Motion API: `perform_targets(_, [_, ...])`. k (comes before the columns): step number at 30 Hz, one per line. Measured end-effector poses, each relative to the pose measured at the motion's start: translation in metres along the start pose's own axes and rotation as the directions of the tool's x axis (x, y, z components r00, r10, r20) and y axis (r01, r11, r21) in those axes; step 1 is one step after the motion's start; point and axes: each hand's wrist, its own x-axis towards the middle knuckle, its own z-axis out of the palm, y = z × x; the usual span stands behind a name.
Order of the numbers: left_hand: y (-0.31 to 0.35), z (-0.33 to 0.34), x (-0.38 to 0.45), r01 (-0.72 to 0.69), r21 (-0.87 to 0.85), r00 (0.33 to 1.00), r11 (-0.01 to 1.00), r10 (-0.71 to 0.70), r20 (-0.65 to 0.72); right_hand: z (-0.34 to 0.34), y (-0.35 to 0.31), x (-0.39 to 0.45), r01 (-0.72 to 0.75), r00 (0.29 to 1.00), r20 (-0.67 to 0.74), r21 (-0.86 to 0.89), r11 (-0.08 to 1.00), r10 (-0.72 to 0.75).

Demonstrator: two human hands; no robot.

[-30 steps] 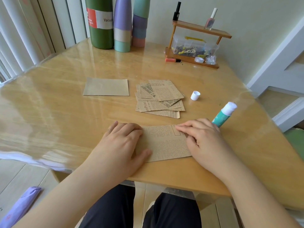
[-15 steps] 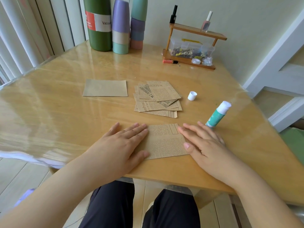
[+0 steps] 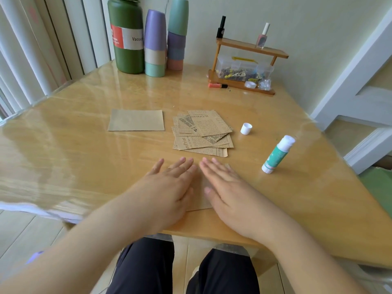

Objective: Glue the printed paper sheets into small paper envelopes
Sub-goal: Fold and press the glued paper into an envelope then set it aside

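On the left part of the wooden table (image 3: 74, 158) lay a plain brown folded envelope (image 3: 136, 123), flat and alone. Far behind it, near the wall, stood a green vacuum bottle (image 3: 126, 39) and just beside it two stacks of coloured cups (image 3: 165, 41).

At the near edge, the left hand (image 3: 169, 187) lay flat with straight fingers, palm down, pressing on the printed paper sheet (image 3: 200, 198). It held nothing. The right hand (image 3: 229, 189) lay flat just beside it in the same way, fingers straight and spread a little, also pressing on this sheet. Both hands covered most of the sheet, so only a narrow strip showed between them. The fingertips of the two hands were almost touching.

Farther from the person, in the middle of the table, was a loose pile of printed paper sheets (image 3: 203, 132), overlapping at different angles. To the right of the pile lay a small white cap (image 3: 246, 128). Nearer and more to the right stood the glue stick (image 3: 277, 154), uncapped and well apart from the hands. At the far right stood a small wooden shelf (image 3: 250, 48) with two little bottles on top.
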Motion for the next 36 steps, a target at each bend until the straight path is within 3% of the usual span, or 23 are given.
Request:
perform_targets(4, [0.017,0.028,-0.004,0.076,0.1,0.989,0.992,-0.062,-0.132,0.011,0.002,0.001,-0.008,0.998,0.054,-0.126,0.992,0.015])
perform_targets(6, [0.014,0.033,-0.007,0.096,0.058,0.978,0.994,-0.084,-0.191,0.01,0.006,-0.001,-0.035,0.997,0.056,-0.149,0.988,0.044])
perform_targets(13, [0.001,0.039,-0.021,0.194,0.098,0.956,0.976,-0.166,-0.242,0.001,0.022,-0.013,-0.216,0.974,0.036,-0.171,0.961,0.226])
perform_targets(26, [0.007,0.023,-0.025,0.242,0.11,0.969,0.964,-0.234,-0.083,0.003,0.025,-0.02,-0.287,0.958,-0.032,-0.119,0.95,0.286])
perform_targets(28, [0.006,0.019,-0.023,0.234,0.058,0.965,0.971,-0.224,-0.134,-0.001,0.024,-0.02,-0.317,0.948,-0.058,-0.083,0.945,0.313])
perform_targets(31, [0.011,0.012,-0.016,0.221,0.012,0.959,0.975,-0.215,-0.182,-0.005,0.014,-0.016,-0.238,0.967,-0.102,-0.018,0.971,0.235])
perform_targets(36, [0.025,0.023,-0.007,0.13,0.044,0.987,0.991,-0.125,-0.098,0.008,-0.005,-0.008,-0.054,0.998,0.01,-0.072,0.996,0.055])
